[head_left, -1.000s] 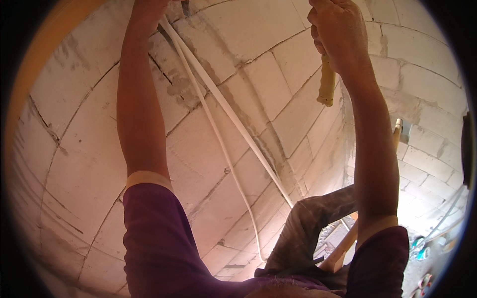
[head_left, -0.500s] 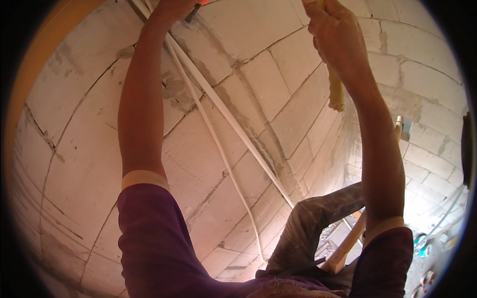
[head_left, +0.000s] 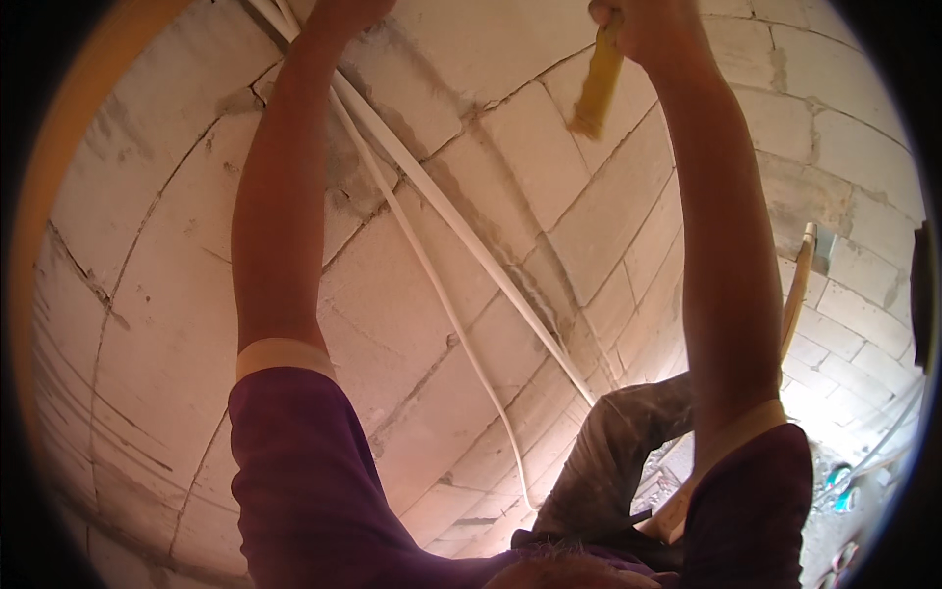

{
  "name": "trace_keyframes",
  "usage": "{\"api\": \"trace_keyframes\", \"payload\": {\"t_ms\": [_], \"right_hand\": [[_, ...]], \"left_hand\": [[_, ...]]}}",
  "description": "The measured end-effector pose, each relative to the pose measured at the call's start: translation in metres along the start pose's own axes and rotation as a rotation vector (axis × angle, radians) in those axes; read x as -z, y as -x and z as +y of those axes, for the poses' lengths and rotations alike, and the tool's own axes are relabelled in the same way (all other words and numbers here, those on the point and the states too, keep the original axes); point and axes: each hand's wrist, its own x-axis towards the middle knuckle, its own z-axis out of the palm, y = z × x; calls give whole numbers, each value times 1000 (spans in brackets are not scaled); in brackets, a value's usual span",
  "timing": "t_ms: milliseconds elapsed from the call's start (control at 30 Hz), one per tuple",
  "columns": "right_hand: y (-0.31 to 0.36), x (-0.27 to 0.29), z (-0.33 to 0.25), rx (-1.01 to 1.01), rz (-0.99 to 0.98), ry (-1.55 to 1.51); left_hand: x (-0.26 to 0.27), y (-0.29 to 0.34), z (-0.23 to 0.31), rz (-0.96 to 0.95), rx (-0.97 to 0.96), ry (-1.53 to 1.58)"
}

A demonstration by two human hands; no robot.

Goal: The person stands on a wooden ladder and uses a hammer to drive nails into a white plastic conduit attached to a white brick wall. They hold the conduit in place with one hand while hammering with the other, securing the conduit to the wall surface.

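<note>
Both my arms reach up along a wall of pale blocks (head_left: pixel 422 314). At the top edge, my right hand (head_left: pixel 655 31) is closed round the yellow handle (head_left: pixel 597 93) of a tool. The handle's lower end sticks out below the fist and is slightly smeared by motion; the tool's other end is out of view. My left hand (head_left: pixel 355 12) is up against the wall near the top of two white cables, mostly cut off by the upper edge. Its fingers, and anything in them, are hidden.
Two white cables, one thick (head_left: pixel 466 240) and one thin (head_left: pixel 446 299), run diagonally down the wall. A bent leg in dusty trousers (head_left: pixel 608 442) is below. At right, a wooden pole (head_left: pixel 800 285) leans near a small grey wall box (head_left: pixel 824 250). Rubble (head_left: pixel 667 466) lies on the floor.
My right hand has moved up, and the yellow handle has swung up and left. My left hand has risen slightly; the dark-tipped, orange-red thing beside it has gone out of view.
</note>
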Motion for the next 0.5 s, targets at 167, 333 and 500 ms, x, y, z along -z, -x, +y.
{"api": "trace_keyframes", "payload": {"t_ms": [167, 333, 500], "right_hand": [[-3, 2, 19, 1, -41, -28], [-12, -11, 15, -17, 3, -160], [-54, 33, 65, -44, -512, 31]], "left_hand": [[-9, -6, 0, -10, 7, 72], [8, 0, 2, 45, -32, -84], [-8, -9, -7, 20, -49, -39]]}}
